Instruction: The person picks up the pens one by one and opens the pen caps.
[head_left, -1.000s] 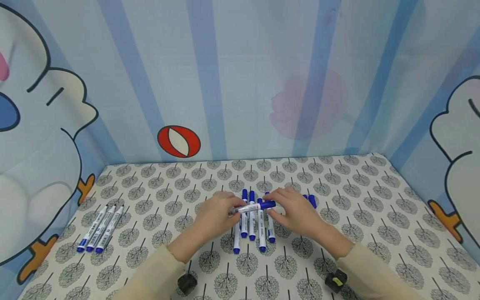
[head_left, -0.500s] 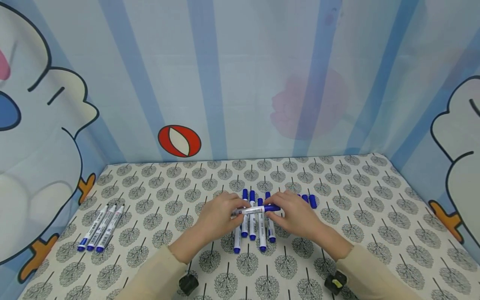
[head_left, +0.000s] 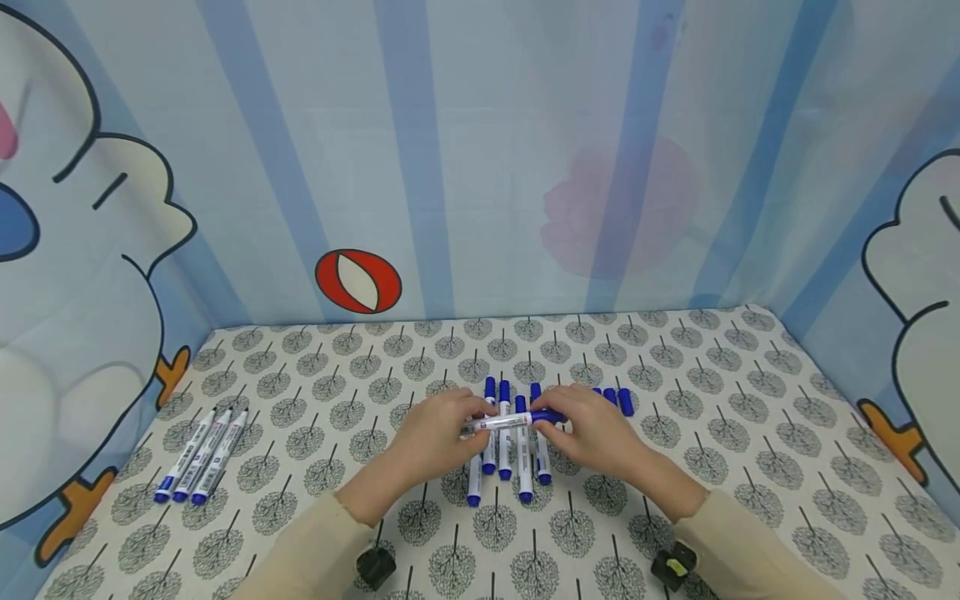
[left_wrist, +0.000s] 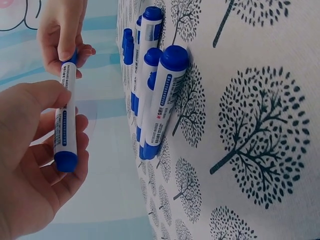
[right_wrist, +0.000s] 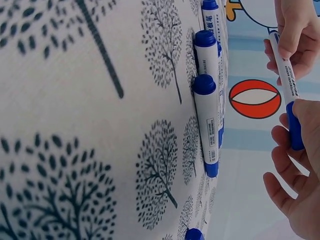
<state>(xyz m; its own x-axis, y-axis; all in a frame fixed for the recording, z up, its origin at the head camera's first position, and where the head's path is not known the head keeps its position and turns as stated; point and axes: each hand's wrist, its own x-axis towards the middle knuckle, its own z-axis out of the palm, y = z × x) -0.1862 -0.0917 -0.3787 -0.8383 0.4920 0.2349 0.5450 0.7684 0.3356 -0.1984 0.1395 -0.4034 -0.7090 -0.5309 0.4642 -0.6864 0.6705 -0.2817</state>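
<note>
Both hands are on one whiteboard marker (head_left: 513, 420) mid-frame, just above the marker row (head_left: 506, 450): left hand (head_left: 435, 433) pinches the white barrel, right hand (head_left: 592, 429) grips the blue cap. Pull crooked and it could slip, dropping onto that row and scattering it.

Both hands hold one marker (head_left: 517, 420) crosswise above a row of markers (head_left: 506, 446) lying on the bench (head_left: 675, 467): the left hand (head_left: 435, 435) grips its white barrel and the right hand (head_left: 596, 429) pinches its blue cap. Three more markers (head_left: 201, 457) lie together at the bench's left edge, and loose blue caps (head_left: 618, 400) lie just beyond the right hand.
</note>
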